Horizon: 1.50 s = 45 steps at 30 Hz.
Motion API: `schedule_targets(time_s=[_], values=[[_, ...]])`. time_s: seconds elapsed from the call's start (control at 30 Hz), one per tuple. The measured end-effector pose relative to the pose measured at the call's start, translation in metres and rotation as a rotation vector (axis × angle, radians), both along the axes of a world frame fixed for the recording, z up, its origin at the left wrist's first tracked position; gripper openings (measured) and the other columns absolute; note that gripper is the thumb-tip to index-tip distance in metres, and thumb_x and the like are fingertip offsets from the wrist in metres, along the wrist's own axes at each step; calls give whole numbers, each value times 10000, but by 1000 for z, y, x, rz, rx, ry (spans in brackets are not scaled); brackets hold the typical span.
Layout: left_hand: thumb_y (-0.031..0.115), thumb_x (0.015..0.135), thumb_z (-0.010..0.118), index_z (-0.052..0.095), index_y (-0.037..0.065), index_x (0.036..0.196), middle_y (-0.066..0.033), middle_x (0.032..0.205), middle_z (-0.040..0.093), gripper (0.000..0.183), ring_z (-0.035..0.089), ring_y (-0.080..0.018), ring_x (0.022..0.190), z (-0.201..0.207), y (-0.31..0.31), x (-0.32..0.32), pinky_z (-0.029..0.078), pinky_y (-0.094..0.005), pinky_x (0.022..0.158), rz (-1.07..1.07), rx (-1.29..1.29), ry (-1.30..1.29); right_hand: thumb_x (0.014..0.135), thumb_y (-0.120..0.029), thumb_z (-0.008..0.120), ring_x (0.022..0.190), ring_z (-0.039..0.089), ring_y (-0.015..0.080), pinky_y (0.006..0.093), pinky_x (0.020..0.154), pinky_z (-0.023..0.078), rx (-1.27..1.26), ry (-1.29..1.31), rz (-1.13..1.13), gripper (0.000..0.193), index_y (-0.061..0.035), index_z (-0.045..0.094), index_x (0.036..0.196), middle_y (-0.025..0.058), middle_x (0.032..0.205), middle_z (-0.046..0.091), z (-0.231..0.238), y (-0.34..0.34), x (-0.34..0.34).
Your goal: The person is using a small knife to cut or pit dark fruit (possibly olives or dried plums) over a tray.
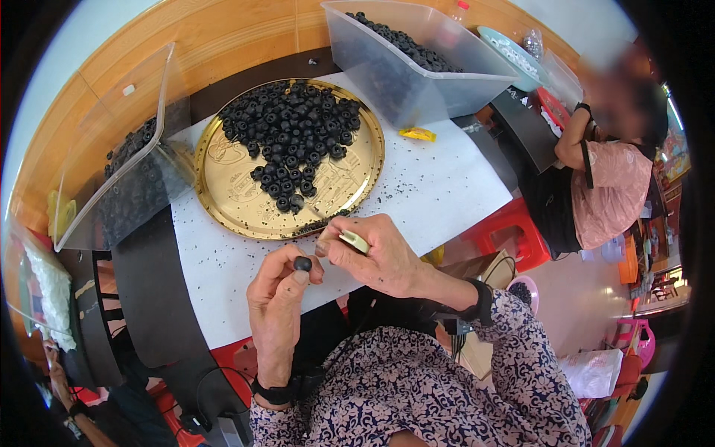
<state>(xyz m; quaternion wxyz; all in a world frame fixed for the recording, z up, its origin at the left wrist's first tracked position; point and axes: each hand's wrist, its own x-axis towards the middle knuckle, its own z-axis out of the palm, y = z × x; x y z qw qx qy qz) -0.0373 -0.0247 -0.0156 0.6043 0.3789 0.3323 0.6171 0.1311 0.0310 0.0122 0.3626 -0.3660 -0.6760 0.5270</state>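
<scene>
Between thumb and fingers, my left hand (274, 305) pinches a small round black part (302, 263), smooth and ball-like on the side I see. Close by on its right, my right hand (387, 257) is closed around a small tool with a pale yellow-green handle (354, 241); its working end is hard to make out. Both hands are over the near rim of a round gold tray (246, 212). A heap of black ring-like parts (294, 123) with holes covers the tray's far half. Black crumbs lie along its near rim.
White paper (439, 179) with scattered black scraps covers the dark table. Clear plastic bins of black parts stand at left (112, 212) and far right (417, 93). A yellow wrapper (417, 134) lies nearby. Another person (607, 179) sits at right beyond a red stool (514, 231).
</scene>
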Motion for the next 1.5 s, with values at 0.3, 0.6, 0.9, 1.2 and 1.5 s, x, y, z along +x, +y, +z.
schedule_targets(time_s=[0.3, 0.6, 0.9, 1.2, 1.5], values=[[36, 877, 556, 537, -61, 1096, -75, 926, 567, 240, 540, -149, 843, -3, 1, -2, 445, -301, 795, -36, -18, -142, 746, -48, 641, 643, 611, 263, 328, 542, 490, 558, -426, 6, 147, -48, 564, 872, 77, 788, 579, -7, 1, 1], [9, 848, 553, 539, -72, 1093, -73, 949, 549, 258, 538, -142, 845, -8, 1, -5, 450, -292, 790, -64, -19, -124, 717, -55, 678, 689, 628, 247, 324, 557, 517, 592, -511, 53, 212, -52, 572, 901, 59, 806, 582, -10, 2, -2], [-7, 832, 535, 545, -80, 1073, -63, 921, 546, 251, 536, -132, 837, -6, 1, -4, 446, -282, 793, -59, -47, -134, 714, -80, 701, 692, 632, 235, 323, 555, 519, 595, -527, 51, 224, -60, 568, 894, 49, 810, 582, -9, 1, -3], [19, 848, 522, 537, -51, 980, -93, 831, 554, 150, 529, -187, 822, 11, -10, 0, 420, -315, 783, -141, 36, -165, 821, -89, 623, 660, 600, 353, 385, 534, 464, 483, -516, -95, 119, -47, 546, 901, 139, 694, 572, -13, 9, -10], [129, 902, 553, 512, -31, 1046, -84, 843, 564, 219, 514, -182, 843, -5, 0, -2, 400, -319, 778, -116, 44, -152, 819, -122, 619, 583, 566, 330, 370, 522, 432, 352, -254, -67, 127, -21, 551, 853, 147, 649, 556, -9, 5, 1]])
